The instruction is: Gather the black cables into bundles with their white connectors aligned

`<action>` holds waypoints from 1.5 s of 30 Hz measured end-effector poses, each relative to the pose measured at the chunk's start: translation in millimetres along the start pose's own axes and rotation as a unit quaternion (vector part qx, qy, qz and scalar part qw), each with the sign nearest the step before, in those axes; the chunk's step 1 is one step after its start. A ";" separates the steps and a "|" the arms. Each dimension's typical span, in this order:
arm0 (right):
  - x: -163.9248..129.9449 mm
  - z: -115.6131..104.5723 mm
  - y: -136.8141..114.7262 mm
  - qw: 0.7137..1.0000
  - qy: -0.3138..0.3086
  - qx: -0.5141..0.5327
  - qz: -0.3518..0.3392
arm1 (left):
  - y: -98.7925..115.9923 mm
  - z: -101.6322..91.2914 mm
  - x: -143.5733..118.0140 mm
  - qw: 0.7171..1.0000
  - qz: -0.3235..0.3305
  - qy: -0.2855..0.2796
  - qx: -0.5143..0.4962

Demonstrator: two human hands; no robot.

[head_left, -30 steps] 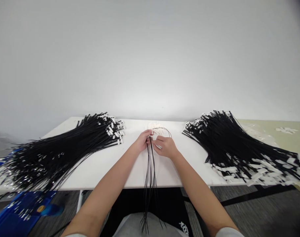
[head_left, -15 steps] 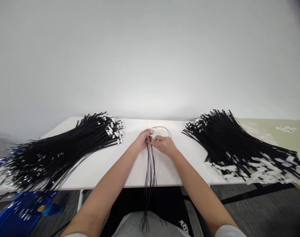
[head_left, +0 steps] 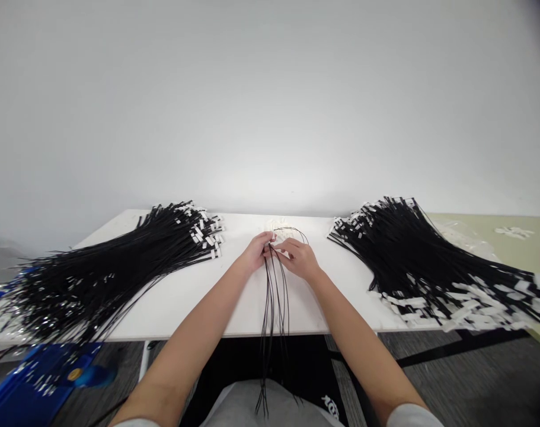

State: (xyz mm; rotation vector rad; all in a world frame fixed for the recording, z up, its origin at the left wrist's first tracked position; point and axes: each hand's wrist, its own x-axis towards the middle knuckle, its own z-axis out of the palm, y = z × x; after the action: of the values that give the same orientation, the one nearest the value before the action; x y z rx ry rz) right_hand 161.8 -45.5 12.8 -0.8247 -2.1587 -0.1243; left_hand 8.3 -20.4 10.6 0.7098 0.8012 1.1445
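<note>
Above the middle of the white table (head_left: 243, 302), my left hand (head_left: 255, 250) is closed around the upper end of several thin black wires (head_left: 270, 302). They hang down past the table's front edge toward my lap. My right hand (head_left: 299, 257) is beside it on the right, thumb and fingers pinched at the upper part of the same wires. One wire loops up and over behind the right hand. Whatever sits at the wire ends between the fingers is hidden. Just behind the hands lies a small pile of white connector pieces (head_left: 276, 225).
To the left lies a large bundle of black wires (head_left: 114, 261) with white connectors. A second bundle (head_left: 421, 249), with white connectors at both ends, lies to the right. Loose white pieces (head_left: 514, 232) and a clear plastic bag (head_left: 467, 237) rest farther right. A blue bin (head_left: 34, 391) stands lower left.
My right hand has shifted slightly up and right, its fingers opening a little. Some hanging wires have spread to the right. My left hand stays in place.
</note>
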 end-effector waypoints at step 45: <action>2.4 4.7 2.3 0.993 0.008 -0.077 -0.085 | 0.1 -1.4 3.4 1.000 -0.016 0.006 -0.018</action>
State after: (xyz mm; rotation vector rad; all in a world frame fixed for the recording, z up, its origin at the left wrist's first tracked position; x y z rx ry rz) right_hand 159.0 -40.9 10.9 -0.7219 -2.2217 -0.3879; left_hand 7.8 -17.0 9.3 0.6571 0.7979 1.1326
